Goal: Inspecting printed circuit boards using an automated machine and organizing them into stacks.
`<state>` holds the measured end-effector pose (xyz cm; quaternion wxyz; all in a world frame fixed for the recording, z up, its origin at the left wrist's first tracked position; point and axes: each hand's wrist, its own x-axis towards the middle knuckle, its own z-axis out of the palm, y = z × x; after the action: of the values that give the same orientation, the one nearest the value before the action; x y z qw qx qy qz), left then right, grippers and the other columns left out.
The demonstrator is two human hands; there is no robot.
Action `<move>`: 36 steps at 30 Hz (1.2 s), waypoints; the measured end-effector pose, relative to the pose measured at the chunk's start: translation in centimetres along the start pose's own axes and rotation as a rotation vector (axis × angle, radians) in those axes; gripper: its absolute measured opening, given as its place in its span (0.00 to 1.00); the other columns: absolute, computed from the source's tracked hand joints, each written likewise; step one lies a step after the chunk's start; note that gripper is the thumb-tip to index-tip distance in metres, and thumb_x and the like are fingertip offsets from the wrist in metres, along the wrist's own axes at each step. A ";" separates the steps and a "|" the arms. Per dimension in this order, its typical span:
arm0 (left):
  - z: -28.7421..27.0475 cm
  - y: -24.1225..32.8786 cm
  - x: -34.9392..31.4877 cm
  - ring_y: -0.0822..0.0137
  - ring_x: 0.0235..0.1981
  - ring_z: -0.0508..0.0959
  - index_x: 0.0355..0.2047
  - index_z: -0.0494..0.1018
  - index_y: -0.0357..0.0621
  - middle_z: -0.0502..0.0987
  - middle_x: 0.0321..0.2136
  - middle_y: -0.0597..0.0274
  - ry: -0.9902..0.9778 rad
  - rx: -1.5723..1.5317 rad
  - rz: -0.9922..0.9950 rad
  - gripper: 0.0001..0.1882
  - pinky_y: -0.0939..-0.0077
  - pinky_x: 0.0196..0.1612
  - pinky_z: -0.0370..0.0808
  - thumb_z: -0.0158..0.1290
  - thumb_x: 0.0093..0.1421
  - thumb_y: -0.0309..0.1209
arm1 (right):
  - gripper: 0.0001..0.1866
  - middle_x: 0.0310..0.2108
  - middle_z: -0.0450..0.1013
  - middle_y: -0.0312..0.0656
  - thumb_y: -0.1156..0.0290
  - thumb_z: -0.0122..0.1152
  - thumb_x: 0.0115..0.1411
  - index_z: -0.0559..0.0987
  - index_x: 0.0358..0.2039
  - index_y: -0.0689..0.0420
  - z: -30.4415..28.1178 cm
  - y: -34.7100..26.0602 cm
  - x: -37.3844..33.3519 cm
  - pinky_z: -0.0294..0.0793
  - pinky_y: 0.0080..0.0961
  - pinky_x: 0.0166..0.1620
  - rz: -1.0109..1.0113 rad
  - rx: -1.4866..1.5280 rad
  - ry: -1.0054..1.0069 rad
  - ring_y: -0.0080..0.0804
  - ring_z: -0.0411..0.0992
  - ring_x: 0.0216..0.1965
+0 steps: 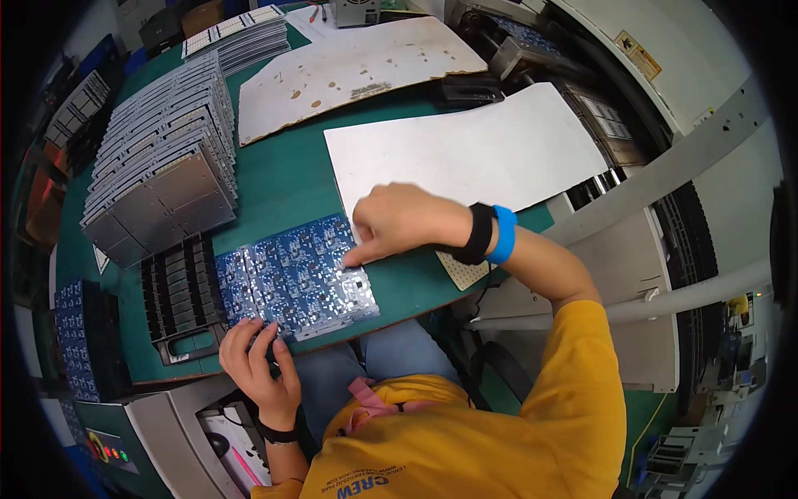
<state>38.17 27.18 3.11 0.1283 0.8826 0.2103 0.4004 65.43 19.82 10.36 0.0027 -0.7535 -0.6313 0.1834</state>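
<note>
A blue circuit board panel [303, 287], crowded with small components, lies at the table's front edge before me. My right hand [399, 220] is at its right edge, the thumb on the board and the other fingers curled in, their tips hidden. At the near left edge, my left hand [262, 366] touches the panel with its fingertips, fingers and thumb apart. Left of the panel is a black slotted rack [179, 291]. Black bands circle both wrists, and a blue band [504, 234] sits beside the right one.
Behind the rack stands a long row of upright metal-faced panels [166, 208]. A white sheet [465, 154] and a stained white board [357, 71] cover parts of the green table [278, 187]. Machinery with a pale slanting bar [665, 166] borders the right side. More blue boards [75, 341] stand far left.
</note>
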 end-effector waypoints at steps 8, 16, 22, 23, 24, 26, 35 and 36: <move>1.1 -1.5 -0.5 0.53 0.45 0.67 0.33 0.71 0.43 0.69 0.39 0.57 0.167 0.119 0.012 0.07 0.61 0.49 0.62 0.50 0.53 0.22 | 0.24 0.21 0.76 0.43 0.45 0.60 0.49 0.79 0.29 0.55 -12.0 8.7 3.8 0.74 0.29 0.34 0.354 -0.038 0.394 0.35 0.76 0.28; 2.0 -2.0 -0.6 0.53 0.47 0.64 0.34 0.69 0.44 0.68 0.41 0.55 0.152 0.336 0.015 0.07 0.58 0.52 0.58 0.48 0.55 0.30 | 0.13 0.36 0.75 0.51 0.61 0.57 0.51 0.79 0.34 0.53 -16.8 26.3 2.8 0.73 0.43 0.40 0.914 -0.638 0.871 0.53 0.73 0.39; 1.5 -1.7 -0.4 0.53 0.46 0.64 0.33 0.68 0.46 0.68 0.41 0.55 0.103 0.368 -0.069 0.09 0.57 0.52 0.57 0.48 0.53 0.35 | 0.22 0.44 0.72 0.45 0.56 0.56 0.54 0.72 0.49 0.46 -13.5 26.1 5.9 0.69 0.33 0.47 0.360 -0.388 0.644 0.44 0.70 0.45; 1.5 -1.7 -0.4 0.53 0.46 0.64 0.33 0.68 0.46 0.68 0.42 0.55 0.083 0.378 -0.078 0.09 0.57 0.52 0.57 0.48 0.54 0.34 | 0.25 0.52 0.66 0.50 0.52 0.54 0.56 0.68 0.54 0.43 -12.3 26.1 7.1 0.67 0.34 0.51 0.208 -0.339 0.565 0.46 0.66 0.50; 1.4 -1.7 -0.3 0.53 0.46 0.64 0.34 0.68 0.46 0.68 0.42 0.55 0.062 0.384 -0.087 0.09 0.57 0.52 0.56 0.48 0.54 0.34 | 0.28 0.56 0.59 0.55 0.45 0.47 0.58 0.64 0.57 0.40 -11.5 24.0 7.4 0.63 0.34 0.54 0.226 -0.356 0.510 0.51 0.62 0.54; 1.4 -1.7 -0.1 0.52 0.46 0.64 0.34 0.68 0.46 0.68 0.42 0.54 0.046 0.383 -0.090 0.09 0.56 0.52 0.56 0.47 0.54 0.34 | 0.31 0.59 0.55 0.58 0.38 0.39 0.58 0.61 0.59 0.37 -9.8 24.5 9.1 0.60 0.35 0.56 0.416 -0.468 0.362 0.55 0.59 0.56; 1.9 -1.5 -0.1 0.52 0.48 0.63 0.36 0.67 0.44 0.68 0.43 0.54 0.017 0.385 -0.118 0.10 0.54 0.54 0.53 0.46 0.55 0.34 | 0.34 0.55 0.59 0.61 0.34 0.38 0.56 0.63 0.58 0.38 -11.4 25.3 7.9 0.61 0.34 0.55 0.515 -0.350 0.284 0.55 0.64 0.52; 1.9 -1.5 -0.1 0.52 0.48 0.63 0.36 0.67 0.44 0.68 0.43 0.54 0.015 0.384 -0.116 0.10 0.54 0.54 0.53 0.46 0.55 0.34 | 0.33 0.53 0.62 0.60 0.35 0.39 0.56 0.65 0.57 0.39 -11.4 25.3 7.9 0.63 0.34 0.54 0.493 -0.354 0.308 0.53 0.65 0.51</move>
<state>39.13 28.34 1.19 -0.0210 0.8743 0.3342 0.3515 93.70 24.79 12.94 -0.0775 -0.8912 -0.4442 -0.0500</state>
